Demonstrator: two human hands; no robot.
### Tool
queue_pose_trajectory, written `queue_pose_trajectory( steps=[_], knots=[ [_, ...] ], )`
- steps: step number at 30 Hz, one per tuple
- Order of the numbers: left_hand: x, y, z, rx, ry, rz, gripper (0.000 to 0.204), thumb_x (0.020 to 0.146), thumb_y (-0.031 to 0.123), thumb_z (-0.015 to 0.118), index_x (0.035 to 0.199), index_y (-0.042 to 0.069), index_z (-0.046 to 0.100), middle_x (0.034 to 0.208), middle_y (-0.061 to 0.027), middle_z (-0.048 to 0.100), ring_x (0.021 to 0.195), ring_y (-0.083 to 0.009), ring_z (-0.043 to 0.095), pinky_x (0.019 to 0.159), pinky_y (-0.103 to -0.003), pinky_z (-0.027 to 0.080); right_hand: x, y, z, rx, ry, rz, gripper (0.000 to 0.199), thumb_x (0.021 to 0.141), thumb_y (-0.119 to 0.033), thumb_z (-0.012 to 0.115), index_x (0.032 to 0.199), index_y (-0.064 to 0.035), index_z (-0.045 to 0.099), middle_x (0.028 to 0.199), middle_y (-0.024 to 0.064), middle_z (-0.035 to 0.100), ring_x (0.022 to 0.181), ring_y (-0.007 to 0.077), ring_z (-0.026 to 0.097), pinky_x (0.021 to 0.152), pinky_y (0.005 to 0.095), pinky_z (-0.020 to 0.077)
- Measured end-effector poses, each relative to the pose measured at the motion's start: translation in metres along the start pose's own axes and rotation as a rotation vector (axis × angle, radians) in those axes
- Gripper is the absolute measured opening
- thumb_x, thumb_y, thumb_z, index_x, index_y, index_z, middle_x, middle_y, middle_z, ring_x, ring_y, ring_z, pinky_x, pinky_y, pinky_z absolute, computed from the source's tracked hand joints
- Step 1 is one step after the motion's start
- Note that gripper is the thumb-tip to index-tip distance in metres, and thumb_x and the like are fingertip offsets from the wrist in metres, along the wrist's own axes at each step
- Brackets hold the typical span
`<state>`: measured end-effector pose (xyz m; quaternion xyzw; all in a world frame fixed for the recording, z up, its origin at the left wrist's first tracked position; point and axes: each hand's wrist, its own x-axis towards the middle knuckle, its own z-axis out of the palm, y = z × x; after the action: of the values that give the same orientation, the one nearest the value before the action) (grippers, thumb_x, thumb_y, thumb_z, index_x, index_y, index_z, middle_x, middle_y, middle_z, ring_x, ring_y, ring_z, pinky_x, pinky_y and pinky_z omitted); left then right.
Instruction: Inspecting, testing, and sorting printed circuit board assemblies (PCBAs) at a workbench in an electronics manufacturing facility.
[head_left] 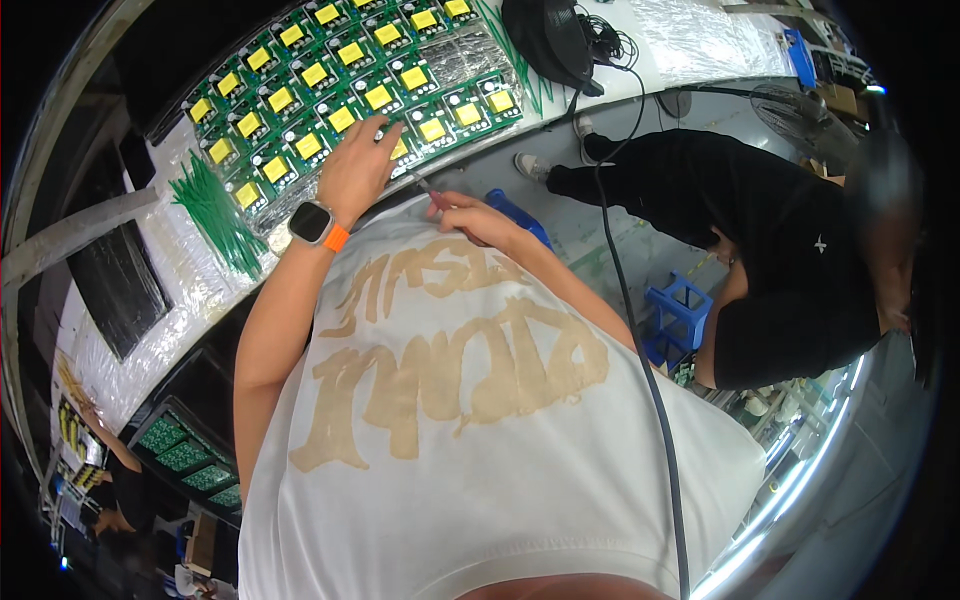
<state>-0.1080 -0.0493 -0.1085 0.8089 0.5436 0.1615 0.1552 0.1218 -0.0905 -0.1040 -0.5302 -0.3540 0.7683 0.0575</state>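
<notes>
- The person's left hand [360, 165] is resting over the lower rows of a wide array of green circuit boards carrying square yellow components [345, 90]; its fingers are bending and spreading slightly apart, and whether they are gripping a board I cannot tell.
- The right hand [472, 222] is closing around a slim tool with a reddish handle [437, 201], holding it just beside the table's near edge; its thin front end is pointing up and left toward the boards.
- The boards are lying in rows on a pale table covered with shiny clear film [690, 45], in front of the person.
- A dark-faced smartwatch on an orange band [312, 222] is circling the left wrist.
- A loose bundle of thin green plastic strips [215, 215] is lying at the array's left end.
- A black rounded device [545, 40] is standing near the array's right end, dark cables bunching beside it.
- At the right, a co-worker in black clothing [770, 215] is sitting near a blue plastic stool [682, 312].
</notes>
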Motion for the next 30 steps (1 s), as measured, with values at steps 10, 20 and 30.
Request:
queue_pose_trajectory(
  steps=[10, 20, 30],
  knots=[
    [0.005, 0.001, -0.002, 0.062, -0.077, -0.001, 0.05, 0.08, 0.008, 0.068, 0.128, 0.009, 0.057, 0.127, -0.0078, 0.054, 0.107, -0.0283, 0.057, 0.087, -0.037, 0.051, -0.007, -0.002, 0.001, 0.064, -0.008, 0.021, 0.032, 0.076, -0.019, 0.056, 0.107, -0.0107, 0.063, 0.086, -0.0007, 0.054, 0.075, 0.0081, 0.047, 0.065, 0.0188, 0.0327],
    [0.015, -0.006, 0.0, -0.034, -0.038, 0.01, 0.039, 0.079, 0.018, 0.072, 0.114, 0.006, 0.061, 0.11, -0.0118, 0.059, 0.095, -0.0299, 0.059, 0.082, -0.037, 0.051, -0.004, -0.004, 0.0, -0.027, 0.001, 0.03, 0.034, 0.076, -0.017, 0.054, 0.108, -0.0119, 0.062, 0.08, -0.0023, 0.053, 0.067, 0.0073, 0.044, 0.058, 0.0181, 0.0306],
    [0.039, 0.016, -0.011, 0.141, -0.274, -0.115, 0.036, 0.079, 0.028, 0.076, 0.102, 0.003, 0.064, 0.103, -0.0132, 0.057, 0.089, -0.0333, 0.059, 0.075, -0.042, 0.054, 0.009, 0.017, -0.008, 0.084, -0.073, -0.021, 0.035, 0.075, -0.014, 0.055, 0.109, -0.0119, 0.061, 0.075, -0.0026, 0.052, 0.064, 0.0062, 0.043, 0.056, 0.0175, 0.0292]
  ],
)
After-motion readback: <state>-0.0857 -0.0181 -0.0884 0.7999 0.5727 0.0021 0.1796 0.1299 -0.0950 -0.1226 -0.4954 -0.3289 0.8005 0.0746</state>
